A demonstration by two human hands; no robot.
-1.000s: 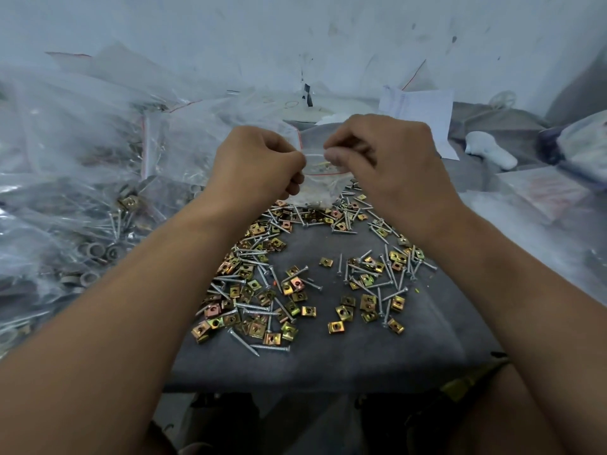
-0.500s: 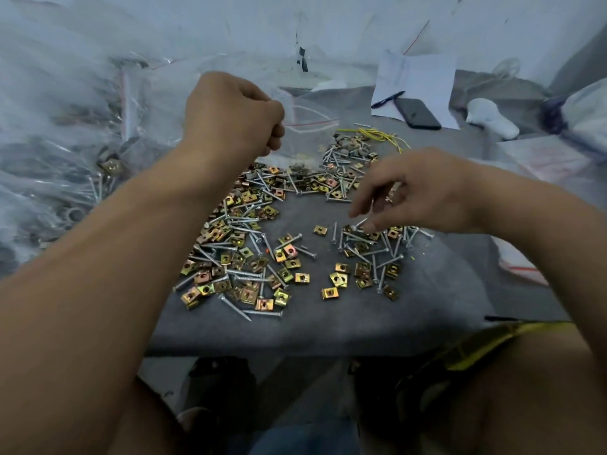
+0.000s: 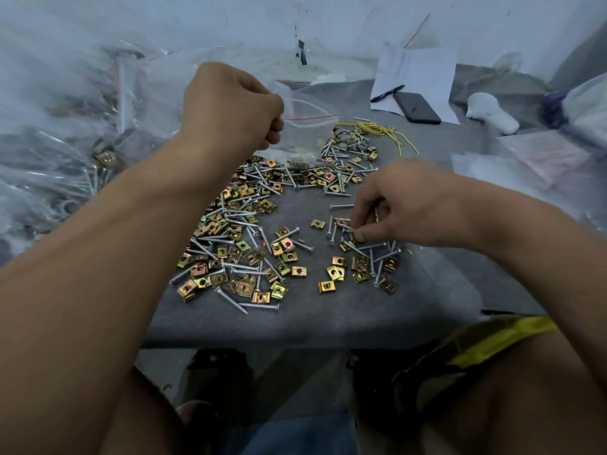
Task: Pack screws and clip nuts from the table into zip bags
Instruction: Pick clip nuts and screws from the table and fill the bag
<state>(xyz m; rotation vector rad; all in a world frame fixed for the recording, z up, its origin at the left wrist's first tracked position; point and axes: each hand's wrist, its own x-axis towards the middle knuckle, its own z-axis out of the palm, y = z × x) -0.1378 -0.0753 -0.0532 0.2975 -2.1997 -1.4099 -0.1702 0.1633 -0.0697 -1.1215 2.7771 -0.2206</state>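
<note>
Here the left hand grips a clear zip bag by its top edge, holding it above the far side of the grey table. The right hand pinches a screw among the scattered screws and brass-coloured clip nuts. A phone lies on a paper sheet beyond.
</note>
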